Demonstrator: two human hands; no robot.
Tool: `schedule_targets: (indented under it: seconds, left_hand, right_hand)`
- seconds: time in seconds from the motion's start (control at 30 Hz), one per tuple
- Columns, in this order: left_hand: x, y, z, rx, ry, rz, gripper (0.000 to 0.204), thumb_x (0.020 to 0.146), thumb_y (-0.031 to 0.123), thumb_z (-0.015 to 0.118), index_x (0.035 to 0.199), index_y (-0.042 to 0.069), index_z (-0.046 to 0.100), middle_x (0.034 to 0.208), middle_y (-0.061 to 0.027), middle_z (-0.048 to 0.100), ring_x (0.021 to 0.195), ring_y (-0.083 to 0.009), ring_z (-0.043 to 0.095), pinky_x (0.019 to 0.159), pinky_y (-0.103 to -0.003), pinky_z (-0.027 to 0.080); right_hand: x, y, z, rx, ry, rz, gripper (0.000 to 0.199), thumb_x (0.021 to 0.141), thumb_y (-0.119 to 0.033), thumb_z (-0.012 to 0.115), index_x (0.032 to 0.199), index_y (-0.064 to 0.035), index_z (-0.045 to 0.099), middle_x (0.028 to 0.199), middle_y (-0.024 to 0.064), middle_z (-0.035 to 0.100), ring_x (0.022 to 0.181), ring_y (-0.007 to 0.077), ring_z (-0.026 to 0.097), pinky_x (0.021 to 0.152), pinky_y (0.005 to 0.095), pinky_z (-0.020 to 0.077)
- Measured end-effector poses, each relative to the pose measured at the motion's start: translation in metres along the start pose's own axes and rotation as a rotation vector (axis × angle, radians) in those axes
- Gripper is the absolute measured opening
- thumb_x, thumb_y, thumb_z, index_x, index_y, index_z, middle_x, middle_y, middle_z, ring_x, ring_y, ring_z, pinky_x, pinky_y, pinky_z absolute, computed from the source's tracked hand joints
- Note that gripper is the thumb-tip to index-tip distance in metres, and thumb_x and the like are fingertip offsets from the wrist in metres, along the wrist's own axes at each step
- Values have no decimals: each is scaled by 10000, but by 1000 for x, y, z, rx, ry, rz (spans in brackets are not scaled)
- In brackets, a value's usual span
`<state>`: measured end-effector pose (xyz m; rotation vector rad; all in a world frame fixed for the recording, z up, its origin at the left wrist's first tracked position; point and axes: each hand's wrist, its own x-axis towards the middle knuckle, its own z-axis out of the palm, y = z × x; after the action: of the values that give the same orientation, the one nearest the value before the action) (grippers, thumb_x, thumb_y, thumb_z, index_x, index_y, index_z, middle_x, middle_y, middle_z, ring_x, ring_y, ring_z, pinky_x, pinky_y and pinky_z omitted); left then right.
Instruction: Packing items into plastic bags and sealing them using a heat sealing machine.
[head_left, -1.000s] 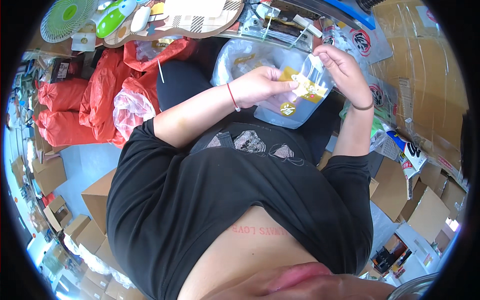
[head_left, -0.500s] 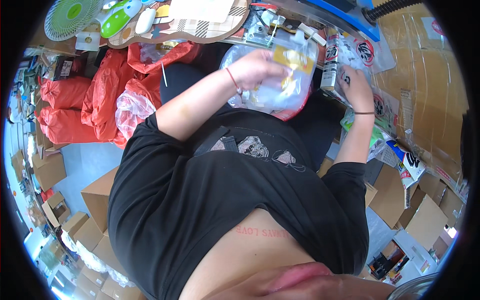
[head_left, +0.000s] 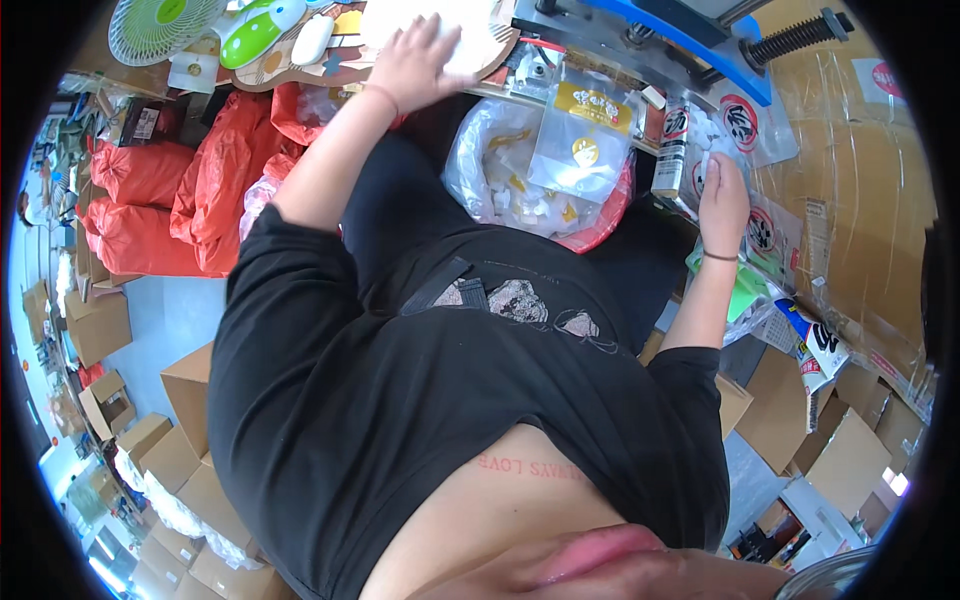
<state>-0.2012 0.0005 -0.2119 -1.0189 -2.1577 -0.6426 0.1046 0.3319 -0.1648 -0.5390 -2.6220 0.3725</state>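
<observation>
Fingers spread, my left hand (head_left: 420, 65) is over the white sheets (head_left: 475, 30) on the plaid mat at the table's edge; it holds nothing that I can see. My right hand (head_left: 724, 205) is at the narrow printed box (head_left: 671, 155) and the clear printed bags beside it. Its thumb points up and its other fingers are curled, so what they hold is hidden. Between my hands, a clear plastic bag with a gold band (head_left: 585, 150) hangs from the table edge below the press, over a lined waste bin (head_left: 470, 165) of scraps.
A blue-framed press with a black spring (head_left: 790, 45) stands at the far right, beside a large taped carton (head_left: 850, 180). A green-white fan (head_left: 160, 25) and a white mouse (head_left: 313, 40) are at the far left. Several filled red bags (head_left: 140, 235) lie below them.
My left hand has let go of the clear gold-banded bag and moved left to the white sheets. The bag now hangs at the press. My right hand has drawn slightly back.
</observation>
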Motion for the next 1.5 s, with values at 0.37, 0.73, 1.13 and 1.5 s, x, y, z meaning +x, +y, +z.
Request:
schedule_targets:
  seconds: [0.37,0.73,1.13,1.5]
  left_hand:
    - [-32,87,-52,-983,-669,-512,259,928,303,675,894,50,719,710,-30,680,658,-117,632,683,-249,507]
    - [-51,168,-52,-1739,-1055,-920,226,896,209,718,998,8,719,889,-23,714,755,-82,643,732,-233,513]
    - [-6,119,15,-1767,-978,-1082,396,880,156,720,1200,-29,578,1031,-88,695,902,-160,679,851,-305,555]
    - [-35,-7,-6,226,-242,171,522,881,322,676,1355,176,514,1276,-154,589,1230,-341,502,983,-392,452]
  right_hand:
    - [12,-108,7,472,-182,-308,215,998,-193,539,982,-1,635,865,84,636,824,197,598,774,302,463]
    - [24,-85,-8,583,-499,-292,266,1030,-234,510,1101,-13,641,934,54,630,890,140,570,813,280,455]
    - [16,8,24,-218,-177,-71,309,886,-142,624,1177,-47,577,1161,213,580,1069,415,556,925,448,467]
    - [7,3,3,-208,-170,-74,277,946,-153,548,1200,-45,575,1163,209,603,1098,407,560,920,424,471]
